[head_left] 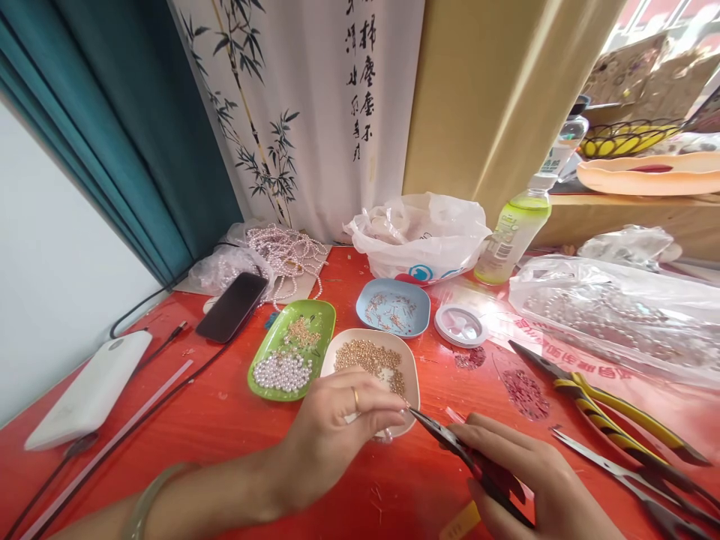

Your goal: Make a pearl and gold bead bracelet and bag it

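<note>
It looks like a room at home, with a red table [349,491] used for beadwork: a green tray [325,324], blue tray [388,331] and cream tray [415,382] hold beads [284,371] and small metal bits [388,311], pearl strands [286,251] lie at the back, and yellow pliers [564,384] and scissors [616,469] lie to the right. The homely side shows in the teal curtain [112,112], tan curtain [466,90], bamboo print [320,90] with brushed writing [367,86], phone [233,306], power bank [90,390] and drink bottle [509,240]

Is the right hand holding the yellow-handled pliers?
No, the right hand grips dark pliers, while the yellow-handled pliers lie beside it.
</note>
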A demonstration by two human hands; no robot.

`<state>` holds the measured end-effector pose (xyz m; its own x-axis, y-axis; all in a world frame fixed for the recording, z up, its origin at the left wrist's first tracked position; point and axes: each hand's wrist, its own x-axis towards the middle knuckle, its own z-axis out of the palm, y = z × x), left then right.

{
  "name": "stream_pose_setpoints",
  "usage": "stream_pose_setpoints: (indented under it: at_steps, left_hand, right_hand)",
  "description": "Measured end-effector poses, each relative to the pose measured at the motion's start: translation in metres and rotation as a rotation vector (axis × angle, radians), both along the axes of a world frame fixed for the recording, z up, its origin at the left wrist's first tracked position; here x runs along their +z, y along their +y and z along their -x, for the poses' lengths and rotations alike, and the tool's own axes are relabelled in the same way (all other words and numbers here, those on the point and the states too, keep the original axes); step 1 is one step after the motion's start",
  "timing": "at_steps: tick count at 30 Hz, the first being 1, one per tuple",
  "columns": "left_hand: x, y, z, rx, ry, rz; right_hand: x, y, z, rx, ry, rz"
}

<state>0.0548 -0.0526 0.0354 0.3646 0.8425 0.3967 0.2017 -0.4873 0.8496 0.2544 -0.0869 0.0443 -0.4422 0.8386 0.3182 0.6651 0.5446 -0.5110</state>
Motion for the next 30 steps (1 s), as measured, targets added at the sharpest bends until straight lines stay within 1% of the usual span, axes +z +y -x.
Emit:
stream_pose_setpoints:
  at_steps: [4,6,11,14,16,22,30]
  left_hand:
    - [-0.001,0.000,0.000,0.002,-0.002,0.011]
    - [0.000,0.000,0.000,0.004,-0.009,0.059]
    - [0.005,0.000,-0.002,0.018,-0.023,0.316]
    - [0.007,0.001,-0.003,-0.014,-0.048,0.470]
    - [0.008,0.002,-0.003,-0.033,-0.049,0.537]
    - [0.009,0.003,-0.003,-0.034,-0.007,0.555]
    - [0.008,0.003,-0.002,-0.085,-0.037,0.524]
  right_hand:
    - [-0.002,0.000,0.000,-0.007,0.010,-0.017]
    - [-0.004,-0.001,0.000,-0.026,0.004,-0.009]
    - [-0.005,-0.002,0.000,-0.022,0.017,0.000]
    - [-0.003,-0.002,0.001,-0.023,0.022,0.003]
    - [-0.003,-0.003,0.001,-0.031,0.021,0.018]
    - [0.001,-0.002,0.002,-0.052,0.035,0.064]
    - [0.005,-0.001,0.003,-0.053,0.012,0.072]
